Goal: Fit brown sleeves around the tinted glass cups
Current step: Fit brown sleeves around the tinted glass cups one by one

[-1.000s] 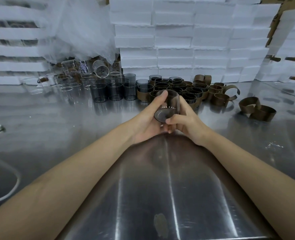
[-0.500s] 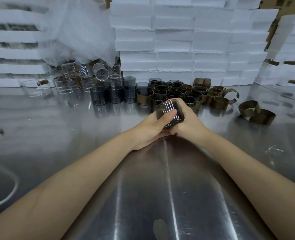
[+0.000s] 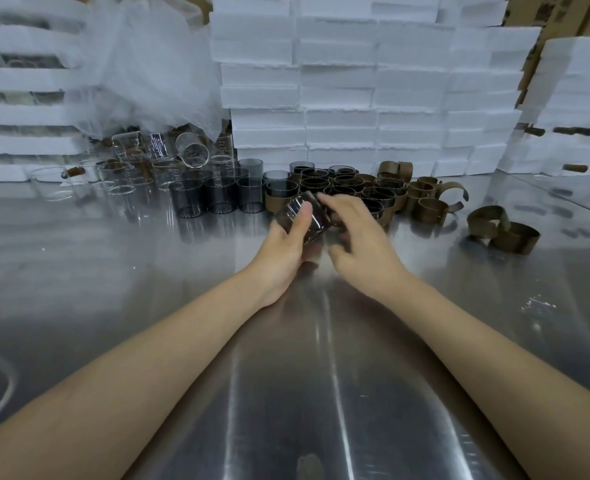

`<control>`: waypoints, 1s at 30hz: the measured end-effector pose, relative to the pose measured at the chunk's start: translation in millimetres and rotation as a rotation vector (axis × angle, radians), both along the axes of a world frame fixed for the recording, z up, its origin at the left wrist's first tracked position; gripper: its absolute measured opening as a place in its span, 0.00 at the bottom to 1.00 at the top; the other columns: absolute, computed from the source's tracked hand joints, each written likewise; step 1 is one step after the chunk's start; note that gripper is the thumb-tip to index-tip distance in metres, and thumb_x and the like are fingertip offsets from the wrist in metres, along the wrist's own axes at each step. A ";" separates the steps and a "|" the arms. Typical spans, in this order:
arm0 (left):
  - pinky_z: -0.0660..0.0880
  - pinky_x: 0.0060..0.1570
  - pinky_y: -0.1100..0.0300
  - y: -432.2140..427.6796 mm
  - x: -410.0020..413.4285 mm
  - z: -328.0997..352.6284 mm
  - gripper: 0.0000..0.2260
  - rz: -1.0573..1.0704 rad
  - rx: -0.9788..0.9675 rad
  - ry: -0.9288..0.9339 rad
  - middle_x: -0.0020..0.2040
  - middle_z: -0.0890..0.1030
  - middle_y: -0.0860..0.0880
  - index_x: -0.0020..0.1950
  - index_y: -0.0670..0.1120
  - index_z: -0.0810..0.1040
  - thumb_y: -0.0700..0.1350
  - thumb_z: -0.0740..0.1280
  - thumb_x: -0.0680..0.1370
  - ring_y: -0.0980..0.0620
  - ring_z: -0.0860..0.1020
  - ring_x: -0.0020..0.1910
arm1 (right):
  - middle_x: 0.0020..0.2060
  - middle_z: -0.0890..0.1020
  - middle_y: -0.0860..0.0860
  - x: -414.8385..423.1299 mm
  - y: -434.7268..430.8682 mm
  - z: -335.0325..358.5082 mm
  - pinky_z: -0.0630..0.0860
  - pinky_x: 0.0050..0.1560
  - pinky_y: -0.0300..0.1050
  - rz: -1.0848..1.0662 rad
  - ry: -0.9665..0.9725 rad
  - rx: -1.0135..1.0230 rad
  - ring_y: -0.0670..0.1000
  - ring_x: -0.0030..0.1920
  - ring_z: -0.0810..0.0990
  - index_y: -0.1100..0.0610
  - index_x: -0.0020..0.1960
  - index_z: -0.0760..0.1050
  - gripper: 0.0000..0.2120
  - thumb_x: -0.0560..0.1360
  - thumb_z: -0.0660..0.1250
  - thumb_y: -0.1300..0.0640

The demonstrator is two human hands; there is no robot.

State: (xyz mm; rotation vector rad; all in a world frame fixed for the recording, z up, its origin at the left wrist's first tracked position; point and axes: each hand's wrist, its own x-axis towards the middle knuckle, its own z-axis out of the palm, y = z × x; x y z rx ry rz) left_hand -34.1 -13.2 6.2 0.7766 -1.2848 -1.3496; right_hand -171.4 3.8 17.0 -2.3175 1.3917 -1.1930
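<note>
A left hand [image 3: 283, 251] grips a tilted tinted glass cup [image 3: 298, 216]; the right hand [image 3: 359, 237], fingers loosely spread, hovers just beside it.

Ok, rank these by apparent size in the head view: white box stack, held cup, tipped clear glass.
1. white box stack
2. held cup
3. tipped clear glass, though farther back, so their true order is unsure.

My left grip [image 3: 279, 258] holds a tinted cup [image 3: 317, 221] tilted, thumb across its wall, over the desk [image 3: 113, 271]. My right grip [image 3: 359, 240] is just beside it, fingers loose and blurred. Sleeved cups [image 3: 338, 185] sit right behind, loose brown sleeves [image 3: 501, 232] off right.
</note>
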 end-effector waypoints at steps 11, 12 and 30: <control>0.66 0.70 0.59 -5.5 1.2 -10.0 0.37 0.022 -0.050 -0.249 0.70 0.72 0.47 0.74 0.42 0.61 0.66 0.58 0.73 0.55 0.70 0.70 | 0.78 0.53 0.49 6.1 0.3 -5.4 0.51 0.62 0.18 0.085 0.013 0.116 0.44 0.76 0.52 0.54 0.79 0.41 0.45 0.72 0.65 0.68; 0.68 0.68 0.61 -4.7 0.3 -11.0 0.37 0.028 -0.067 -0.272 0.68 0.73 0.47 0.73 0.42 0.61 0.66 0.58 0.72 0.56 0.72 0.68 | 0.75 0.60 0.49 5.6 -0.8 -4.8 0.56 0.59 0.19 0.062 -0.041 0.142 0.44 0.72 0.60 0.55 0.79 0.43 0.45 0.72 0.66 0.67; 0.80 0.53 0.56 -6.8 -0.1 -6.6 0.27 0.084 0.075 0.026 0.64 0.78 0.38 0.72 0.39 0.67 0.59 0.51 0.83 0.46 0.81 0.58 | 0.53 0.82 0.51 3.5 -8.8 -13.9 0.77 0.58 0.49 0.150 -0.211 0.327 0.49 0.52 0.82 0.58 0.63 0.71 0.19 0.73 0.67 0.66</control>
